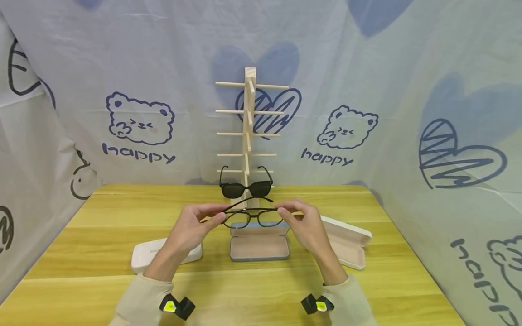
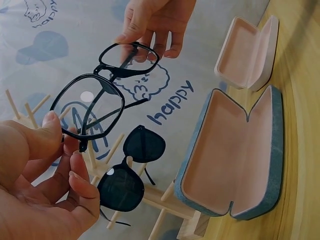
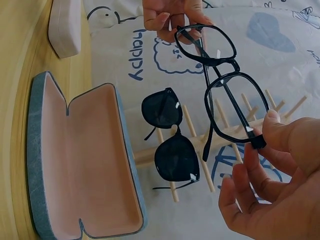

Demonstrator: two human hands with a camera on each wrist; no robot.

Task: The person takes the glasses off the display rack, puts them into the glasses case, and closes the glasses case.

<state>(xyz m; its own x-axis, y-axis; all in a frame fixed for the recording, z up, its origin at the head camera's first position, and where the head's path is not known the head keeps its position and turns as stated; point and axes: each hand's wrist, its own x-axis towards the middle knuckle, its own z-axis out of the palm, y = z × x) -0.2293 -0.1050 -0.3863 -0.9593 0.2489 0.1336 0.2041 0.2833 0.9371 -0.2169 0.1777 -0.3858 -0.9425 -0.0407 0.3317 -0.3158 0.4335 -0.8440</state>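
Black-framed eyeglasses [image 1: 254, 216] with clear lenses are held up between both hands, above an open blue-grey glasses case [image 1: 259, 249]. My left hand [image 1: 189, 228] pinches one end of the frame between thumb and fingers. At the other end, my right hand [image 1: 306, 226] pinches the hinge corner. In the right wrist view the temples of the eyeglasses [image 3: 235, 65] are folded at least partly across behind the lenses. Just beyond hang black sunglasses [image 1: 233, 190] on the lowest part of a wooden display rack [image 1: 247, 136], touched by neither hand.
On the left of the wooden table [image 1: 228, 299] lies a closed white glasses case [image 1: 148, 250], partly behind the left forearm. An open white case [image 1: 346, 233] with pink lining stands on the right. Printed cloth [image 1: 183, 59] hangs behind and at the sides.
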